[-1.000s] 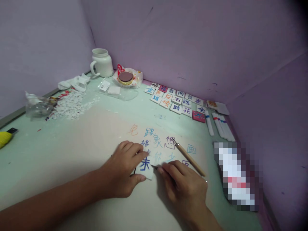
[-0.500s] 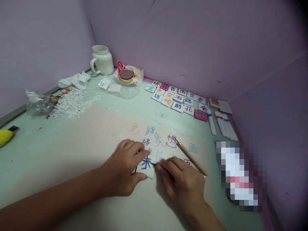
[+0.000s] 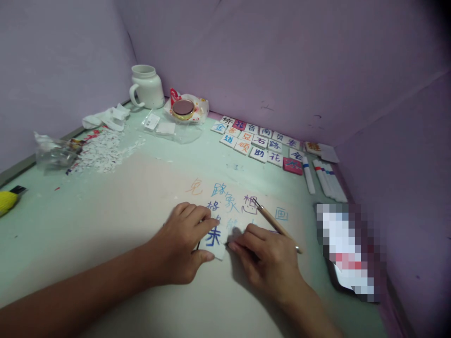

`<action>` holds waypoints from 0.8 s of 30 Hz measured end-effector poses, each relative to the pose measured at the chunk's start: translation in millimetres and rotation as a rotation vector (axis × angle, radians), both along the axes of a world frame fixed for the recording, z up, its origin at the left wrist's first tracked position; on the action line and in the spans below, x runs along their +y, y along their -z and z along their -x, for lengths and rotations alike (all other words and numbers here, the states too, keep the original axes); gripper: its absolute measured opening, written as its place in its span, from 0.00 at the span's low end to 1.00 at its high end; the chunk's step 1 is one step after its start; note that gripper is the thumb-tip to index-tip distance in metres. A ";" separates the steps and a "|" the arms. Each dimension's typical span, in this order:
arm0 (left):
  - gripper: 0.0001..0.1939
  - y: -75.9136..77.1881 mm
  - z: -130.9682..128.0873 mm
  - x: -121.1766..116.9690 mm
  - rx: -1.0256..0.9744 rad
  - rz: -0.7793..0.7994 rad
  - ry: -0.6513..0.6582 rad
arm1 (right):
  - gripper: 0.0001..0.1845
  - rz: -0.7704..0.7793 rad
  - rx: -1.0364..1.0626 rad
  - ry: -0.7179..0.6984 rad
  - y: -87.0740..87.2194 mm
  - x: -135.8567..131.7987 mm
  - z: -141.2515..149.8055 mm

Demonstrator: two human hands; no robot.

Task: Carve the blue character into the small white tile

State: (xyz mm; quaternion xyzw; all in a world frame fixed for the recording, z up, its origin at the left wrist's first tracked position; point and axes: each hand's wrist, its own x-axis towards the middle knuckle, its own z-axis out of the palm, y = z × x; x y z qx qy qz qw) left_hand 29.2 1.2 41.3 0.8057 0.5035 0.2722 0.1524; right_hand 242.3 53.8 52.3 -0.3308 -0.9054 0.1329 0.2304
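Left hand [image 3: 188, 244]: you are pinching a small square white tile with a blue-purple character [image 3: 213, 241] between thumb and forefinger, the other fingers curling together.
Right hand [image 3: 268, 258]: you are pinching a slim tool with a dark, pointed tip [image 3: 226, 244] in your fingers, the tip sitting at the tile's right edge; whether it is touching, you cannot tell.
Tile: it is lying between your hands on the pale green tabletop [image 3: 197, 155], just below handwritten coloured characters [image 3: 218, 189].
Wooden tool: a light-brown round handle with a thin metal tip [image 3: 276, 223] is lying slantwise just beyond your right knuckles.
Finished-looking rows: white and pink square tiles with painted characters [image 3: 260, 142] are lining the back wall.
Markers: white pens with coloured bands [image 3: 329, 180] are lying side by side near those rows.
Shavings: a heap of white and red scraps [image 3: 102, 150] is spreading at the left.
Mug: a glossy white handled jar [image 3: 150, 89] is standing in the far corner.
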 end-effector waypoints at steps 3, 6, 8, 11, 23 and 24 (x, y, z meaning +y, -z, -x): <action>0.22 0.3 0.0 0.7 -0.007 -0.011 0.000 | 0.12 0.105 0.074 -0.009 0.5 1.9 -5.5; 0.22 -0.1 -0.3 0.6 -0.011 -0.001 -0.005 | 0.11 0.157 0.159 0.020 4.5 -0.2 -7.9; 0.23 -1.1 -0.7 0.1 -0.012 0.014 -0.008 | 0.10 0.118 0.202 0.093 8.3 -4.0 -6.6; 0.22 -2.8 -1.4 -0.4 -0.015 0.028 -0.022 | 0.10 0.010 0.194 0.168 12.4 -10.1 -1.7; 0.21 -1.7 -4.2 -1.3 -0.054 0.010 -0.082 | 0.14 -0.114 0.113 0.178 11.9 -18.4 6.1; 0.21 -1.5 -4.6 -1.5 -0.052 0.008 -0.087 | 0.14 -0.109 0.111 0.171 11.4 -19.1 6.1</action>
